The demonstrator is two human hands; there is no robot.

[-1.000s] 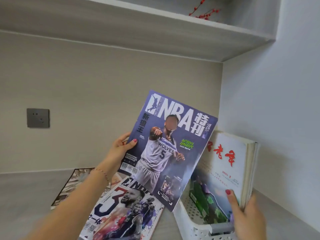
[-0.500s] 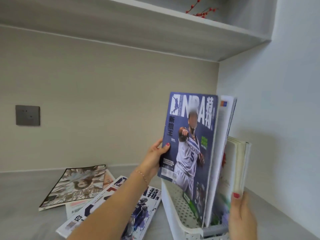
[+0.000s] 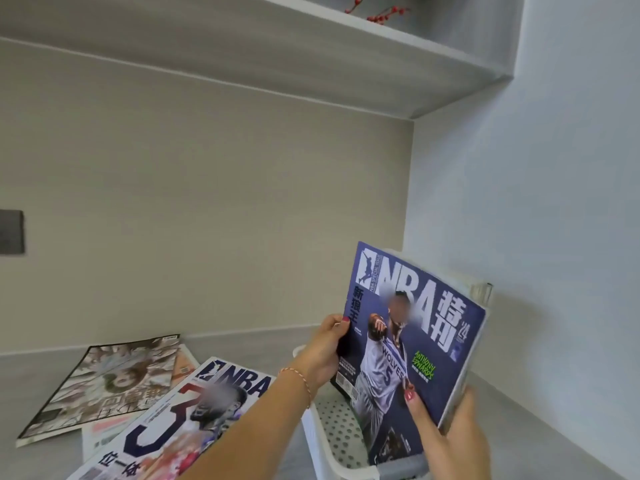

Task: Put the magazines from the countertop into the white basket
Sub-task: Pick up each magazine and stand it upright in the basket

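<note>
A blue NBA magazine (image 3: pixel 412 344) stands upright inside the white perforated basket (image 3: pixel 334 434), leaning against other magazines behind it, whose top edge (image 3: pixel 481 291) just shows. My left hand (image 3: pixel 323 355) grips the blue magazine's left edge. My right hand (image 3: pixel 450 434) clasps its right edge together with the stack behind. On the grey countertop (image 3: pixel 34 459) to the left lie a second NBA magazine (image 3: pixel 180 420) with a big "3", a brownish magazine (image 3: pixel 110 379), and a pale one (image 3: pixel 104 434) partly under them.
The basket stands in the corner by the right wall (image 3: pixel 554 237). A shelf (image 3: pixel 311 64) with red berries (image 3: pixel 381 13) hangs overhead. A dark wall socket (image 3: pixel 10 232) is at far left.
The blue magazine went from held in the air above the counter, rightward and down into the basket against the stack. My right hand now clamps it with the stack.
</note>
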